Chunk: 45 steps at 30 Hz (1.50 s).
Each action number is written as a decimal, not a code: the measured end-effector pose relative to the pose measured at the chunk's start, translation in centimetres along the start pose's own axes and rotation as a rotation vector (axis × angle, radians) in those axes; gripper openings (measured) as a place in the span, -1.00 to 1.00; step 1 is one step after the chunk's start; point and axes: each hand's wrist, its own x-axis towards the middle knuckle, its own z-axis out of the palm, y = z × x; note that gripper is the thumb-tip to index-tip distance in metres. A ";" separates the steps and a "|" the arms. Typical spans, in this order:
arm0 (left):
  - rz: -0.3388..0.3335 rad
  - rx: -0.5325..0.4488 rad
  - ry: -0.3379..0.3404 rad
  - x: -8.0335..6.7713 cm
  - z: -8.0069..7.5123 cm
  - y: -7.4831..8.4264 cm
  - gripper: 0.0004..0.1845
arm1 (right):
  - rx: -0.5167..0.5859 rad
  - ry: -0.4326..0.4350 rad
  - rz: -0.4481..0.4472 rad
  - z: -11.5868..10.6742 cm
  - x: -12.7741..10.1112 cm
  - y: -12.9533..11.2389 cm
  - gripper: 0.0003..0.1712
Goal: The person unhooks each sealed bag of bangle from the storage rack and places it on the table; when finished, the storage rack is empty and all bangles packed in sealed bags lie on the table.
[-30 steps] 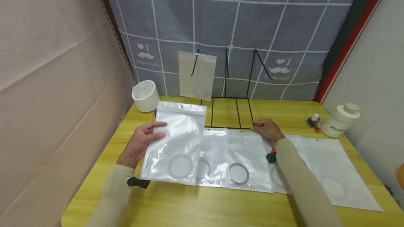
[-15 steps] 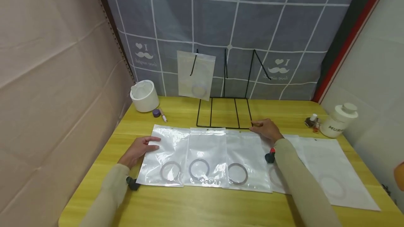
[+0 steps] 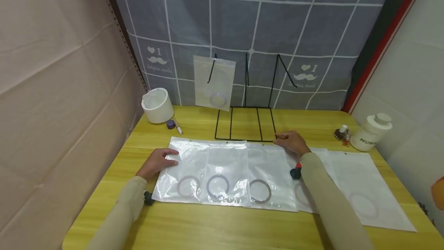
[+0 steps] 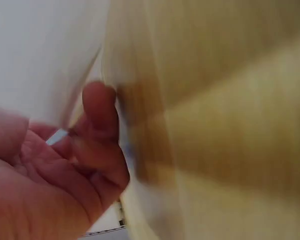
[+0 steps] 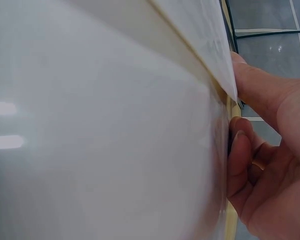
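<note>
Along the left edge of the leftmost white zip bag (image 3: 190,161), my left hand (image 3: 157,164) holds it with thumb above and fingers curled under. The bag lies flat, or nearly so, and a ring shape shows near its bottom. Beside it are a second zip bag (image 3: 227,161) and a third zip bag (image 3: 270,161), each with a ring. My right hand (image 3: 291,142) pinches the front right corner of the black wire display rack (image 3: 243,140); the exact contact is partly hidden. In the right wrist view, a bag edge (image 5: 190,55) passes close to those fingers.
Another zip bag (image 3: 215,84) hangs from the rack's left hook. More bags (image 3: 360,176) lie under and right of my right forearm. A white round holder (image 3: 157,107), purple cap (image 3: 170,124), small bottles (image 3: 341,132) and a white jar (image 3: 371,134) stand around the table.
My left hand has lowered the leftmost bag from above the second bag onto the left end of the row. The right hand has stayed at the rack's corner.
</note>
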 end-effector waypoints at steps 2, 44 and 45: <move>0.002 0.076 -0.004 -0.2 0.0 0.3 -0.51 | 0.002 -0.002 0.000 0.0 0.0 0.0 -0.28; 0.337 -0.250 0.248 13.2 -2.4 11.9 -0.61 | 0.023 0.033 -0.036 0.7 -0.2 0.4 -0.35; 0.348 -0.287 0.248 13.6 -2.5 12.4 -0.59 | 0.025 0.040 -0.030 0.9 -0.1 0.3 -0.35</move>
